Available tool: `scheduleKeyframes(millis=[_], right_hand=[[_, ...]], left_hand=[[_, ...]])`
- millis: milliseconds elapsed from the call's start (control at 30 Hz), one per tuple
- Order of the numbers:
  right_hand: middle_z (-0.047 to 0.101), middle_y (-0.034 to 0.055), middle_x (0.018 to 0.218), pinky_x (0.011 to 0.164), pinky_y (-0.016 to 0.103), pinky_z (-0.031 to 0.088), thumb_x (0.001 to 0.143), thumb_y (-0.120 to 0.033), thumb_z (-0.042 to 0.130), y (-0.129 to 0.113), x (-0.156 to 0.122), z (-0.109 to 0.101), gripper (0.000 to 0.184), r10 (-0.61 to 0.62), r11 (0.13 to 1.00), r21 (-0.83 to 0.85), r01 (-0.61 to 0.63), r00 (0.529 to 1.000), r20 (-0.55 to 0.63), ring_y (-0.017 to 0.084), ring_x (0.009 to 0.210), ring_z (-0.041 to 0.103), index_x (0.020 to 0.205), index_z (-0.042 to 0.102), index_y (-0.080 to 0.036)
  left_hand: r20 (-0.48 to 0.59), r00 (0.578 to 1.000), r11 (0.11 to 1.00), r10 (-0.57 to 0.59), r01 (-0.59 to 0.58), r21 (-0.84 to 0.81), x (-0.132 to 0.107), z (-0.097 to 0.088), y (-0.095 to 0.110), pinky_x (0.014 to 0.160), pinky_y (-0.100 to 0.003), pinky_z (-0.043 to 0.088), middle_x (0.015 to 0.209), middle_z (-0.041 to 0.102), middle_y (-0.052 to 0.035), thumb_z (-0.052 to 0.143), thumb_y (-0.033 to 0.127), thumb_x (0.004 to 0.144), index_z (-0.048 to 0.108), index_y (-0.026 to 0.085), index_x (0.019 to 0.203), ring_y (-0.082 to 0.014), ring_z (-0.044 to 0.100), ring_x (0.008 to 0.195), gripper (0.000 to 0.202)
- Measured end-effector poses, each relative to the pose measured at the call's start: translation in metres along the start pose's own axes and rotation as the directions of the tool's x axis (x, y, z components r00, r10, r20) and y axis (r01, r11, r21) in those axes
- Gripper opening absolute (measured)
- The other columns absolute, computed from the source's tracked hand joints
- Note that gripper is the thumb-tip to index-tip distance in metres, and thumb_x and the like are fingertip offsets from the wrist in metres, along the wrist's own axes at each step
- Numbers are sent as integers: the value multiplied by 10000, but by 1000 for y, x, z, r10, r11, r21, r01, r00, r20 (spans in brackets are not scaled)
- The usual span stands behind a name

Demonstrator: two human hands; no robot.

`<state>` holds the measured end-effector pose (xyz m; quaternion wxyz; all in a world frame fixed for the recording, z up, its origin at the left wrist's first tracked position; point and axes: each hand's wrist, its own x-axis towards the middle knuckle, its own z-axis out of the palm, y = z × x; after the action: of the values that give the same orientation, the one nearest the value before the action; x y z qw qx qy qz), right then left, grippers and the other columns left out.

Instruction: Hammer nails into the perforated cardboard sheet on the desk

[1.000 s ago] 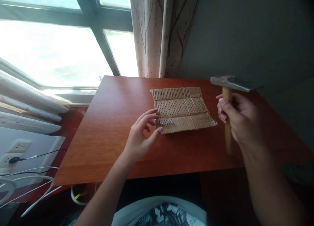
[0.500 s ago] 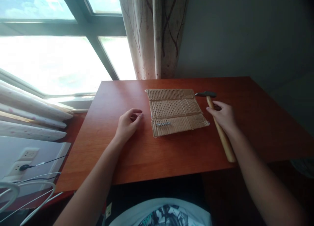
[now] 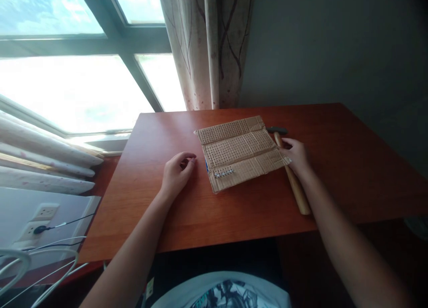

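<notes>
My right hand (image 3: 296,155) is closed around the wooden handle of a hammer (image 3: 296,190), whose dark head points left behind the cardboard's edge. A perforated cardboard sheet (image 3: 239,152) with rows of small holes lies slanted, its right side raised over the hammer handle beside my fingers. Its lower right corner covers part of the handle. A short row of silvery nail-like pieces (image 3: 224,173) stands near its lower left. Something blue shows under the left edge. My left hand (image 3: 177,174) rests on the table left of the sheet, fingers loosely curled, nothing visible in them.
The reddish wooden table (image 3: 187,227) ends in front of my body. A window (image 3: 67,89) and curtains (image 3: 203,49) stand at the back left. Wall sockets (image 3: 36,221) with a plug and loose white cables (image 3: 60,259) are beside the table's left side.
My right hand and the hammer have shifted left against the cardboard sheet. The sheet has turned a little and its right side has risen. My left hand has stayed nearly still.
</notes>
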<state>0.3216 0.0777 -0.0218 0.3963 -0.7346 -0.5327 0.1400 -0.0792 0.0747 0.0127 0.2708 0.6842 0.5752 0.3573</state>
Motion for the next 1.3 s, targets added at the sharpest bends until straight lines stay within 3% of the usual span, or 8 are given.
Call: scheduleKeyframes(millis=[200,667,867,1000,1133,1300], right_hand=[[656,59,773,661,337,441,667,-349,666,-14,2,7,297,-50,991,-121,58,997,65,214,701,577,877,777,-170],[631,71,810,698,341,407,682,-342,619,-25,6,16,218,-65,982,-173,78,995,79,228,752,551,797,736,-199],[662,76,808,757,380,453,671,-381,683,-25,9,12,202,-17,999,-31,19,999,45,237,750,572,780,741,-221],[711,109,928,795,397,498,810,-524,574,-29,8,1,373,48,988,148,-47,999,-3,249,839,636,899,752,-207],[747,89,858,670,352,528,892,-601,484,-42,-8,-14,480,100,939,317,-134,988,121,215,747,669,925,765,-213],[773,44,904,733,331,547,759,-544,754,-62,-29,-24,336,154,780,562,-275,955,253,207,835,692,910,792,-246]], left_hand=[[5,1000,985,-30,30,-168,-3,3,11,681,-259,483,801,708,-28,603,423,860,685,172,828,-155,611,711,266],[60,998,996,15,-10,-88,-5,5,5,655,-245,466,803,709,-28,603,385,873,700,166,873,-152,591,710,239],[55,998,990,7,1,-143,-5,5,3,666,-253,458,830,718,-31,623,373,864,707,162,893,-148,592,707,229],[35,999,946,-34,43,-322,-8,1,10,703,-262,475,845,711,-37,656,374,860,696,163,885,-156,621,758,217],[69,993,864,-92,114,-490,-13,-4,28,624,-248,445,755,667,-27,658,411,888,679,159,797,-131,575,677,269],[189,980,825,-59,154,-544,-18,-4,47,613,-247,433,707,654,-28,657,425,899,676,154,756,-127,559,650,307]])
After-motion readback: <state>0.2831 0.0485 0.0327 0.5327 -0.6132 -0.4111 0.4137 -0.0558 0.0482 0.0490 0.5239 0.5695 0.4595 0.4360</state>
